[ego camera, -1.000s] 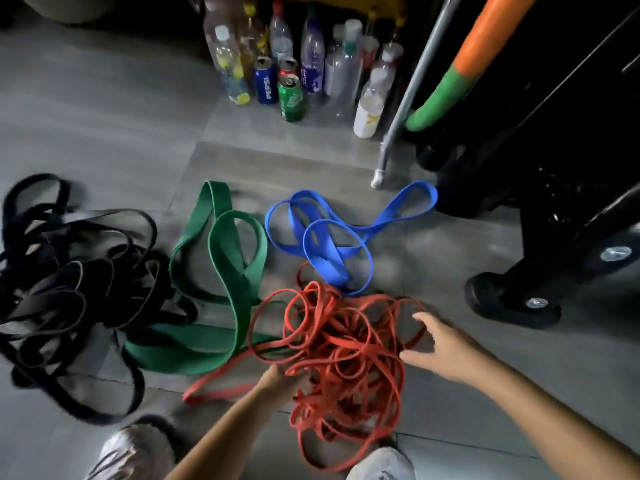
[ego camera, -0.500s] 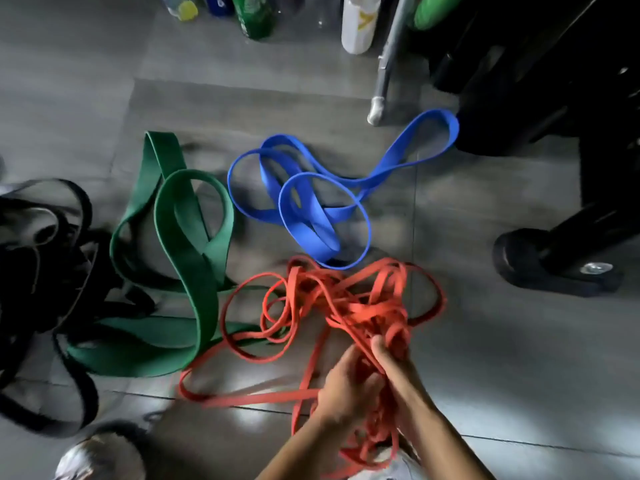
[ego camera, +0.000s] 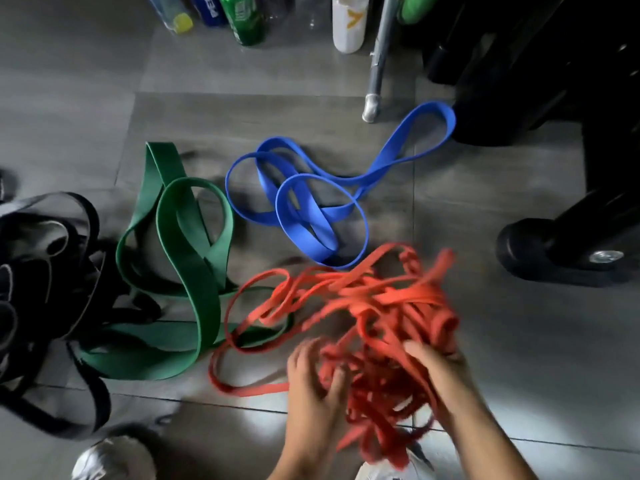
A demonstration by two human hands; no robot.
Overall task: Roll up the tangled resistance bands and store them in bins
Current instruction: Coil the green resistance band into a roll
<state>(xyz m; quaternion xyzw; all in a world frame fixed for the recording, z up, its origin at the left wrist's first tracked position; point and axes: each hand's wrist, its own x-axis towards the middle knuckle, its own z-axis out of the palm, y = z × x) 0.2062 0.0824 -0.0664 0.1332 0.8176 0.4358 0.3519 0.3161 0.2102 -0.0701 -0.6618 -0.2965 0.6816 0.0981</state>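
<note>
A tangled heap of thin red-orange bands lies on the grey tiled floor, blurred by motion. My left hand grips strands on the heap's near left side. My right hand holds the bunch on its near right side, fingers curled into the strands. A wide blue band lies looped just behind the red ones. To the left, a broad green band lies in folds, and a pile of black bands sits at the left edge. No bin is in view.
Bottles and cans stand at the back, beside a white bottle and a metal pole foot. Black gym equipment with a round foot fills the right side. Shoe tips show at the bottom.
Both hands came together on the red bands, then spread apart, gathering and shifting the tangle to the right. The camera has tilted down and closer.
</note>
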